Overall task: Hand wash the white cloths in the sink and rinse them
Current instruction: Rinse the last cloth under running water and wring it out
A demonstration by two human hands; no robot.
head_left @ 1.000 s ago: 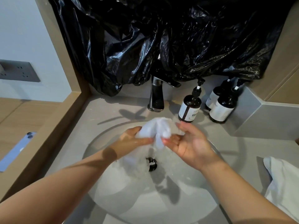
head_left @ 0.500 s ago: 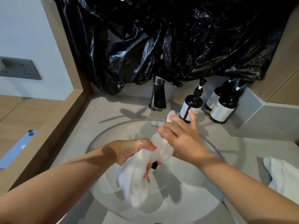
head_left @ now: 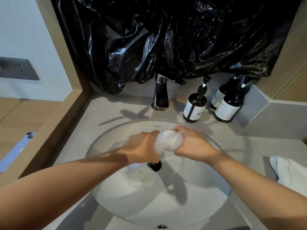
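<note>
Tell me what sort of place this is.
Likely a bathroom, perhaps a hotel's: a sink set in a counter, a faucet behind it and pump bottles alongside. The left hand and right hand squeeze a cloth over the sink.

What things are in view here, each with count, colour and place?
sink: one, white, centre
held cloth: one, white, gripped above sink
second cloth: one, white, counter right of sink
faucet: one, dark, behind sink
pump bottles: three, dark, white labels, right of faucet
plastic bag: one, black, above faucet
phone: one, light blue, far left
wall socket: one, grey, upper left
left hand: one, grips held cloth
right hand: one, grips held cloth
</note>
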